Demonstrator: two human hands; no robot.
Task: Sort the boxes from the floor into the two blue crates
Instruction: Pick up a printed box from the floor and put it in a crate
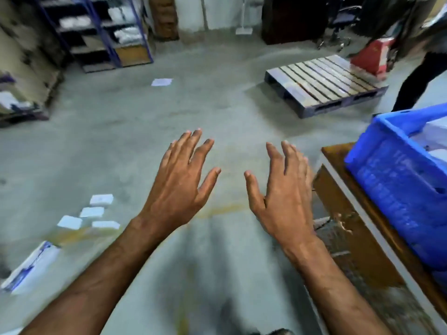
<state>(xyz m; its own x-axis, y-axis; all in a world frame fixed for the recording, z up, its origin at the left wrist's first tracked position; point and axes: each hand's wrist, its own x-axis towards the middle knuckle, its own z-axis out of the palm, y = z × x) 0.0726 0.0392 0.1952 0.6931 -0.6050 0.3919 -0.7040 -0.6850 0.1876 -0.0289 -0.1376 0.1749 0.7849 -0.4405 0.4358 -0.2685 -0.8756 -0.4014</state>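
White boxes (93, 215) on floor, left of empty hands (179, 187).

A warehouse storeroom: bare concrete floor (135, 131), a wooden pallet (324, 84), and metal shelving (101, 32) stacked with white packages.

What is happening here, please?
A person is sorting boxes into crates. Both hands are empty now: the left hand and right hand are spread open above the floor. Small white boxes lie on the floor to the left. A blue crate stands on a wooden table at the right.
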